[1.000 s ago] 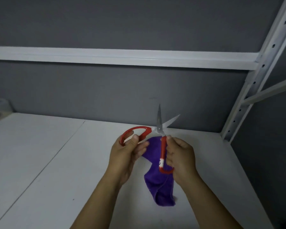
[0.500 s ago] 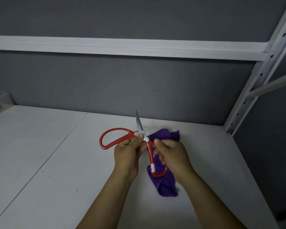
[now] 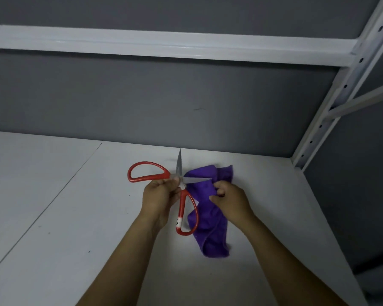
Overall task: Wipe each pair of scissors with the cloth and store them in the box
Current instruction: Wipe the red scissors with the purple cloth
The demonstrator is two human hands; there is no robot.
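Red-handled scissors (image 3: 182, 202) are up over the white shelf (image 3: 75, 217), spread wide open, almost a cross. One blade points straight away toward the grey wall (image 3: 142, 102); the other sticks out to the right, across the top of the purple cloth (image 3: 210, 228). One red loop juts out to the left and the other runs back toward the person, with a small white label near its end. The left hand (image 3: 160, 195) has the scissors, fingers and thumb curled and pinching right at the pivot, where the left loop meets the blades. The right hand (image 3: 229, 198) is just beside the tip of the sideways blade. Its fingers are curled into the cloth, gripping a bunched fold. Whether that blade actually touches the fabric, I cannot tell. The cloth trails down from the right hand toward the person, folded on itself, passing behind the near loop of the scissors. Its lower end is close to the shelf, though contact is hard to judge. Behind it all a white horizontal beam (image 3: 164, 44) crosses the wall, and a perforated white upright post (image 3: 341, 93) rises at the right.
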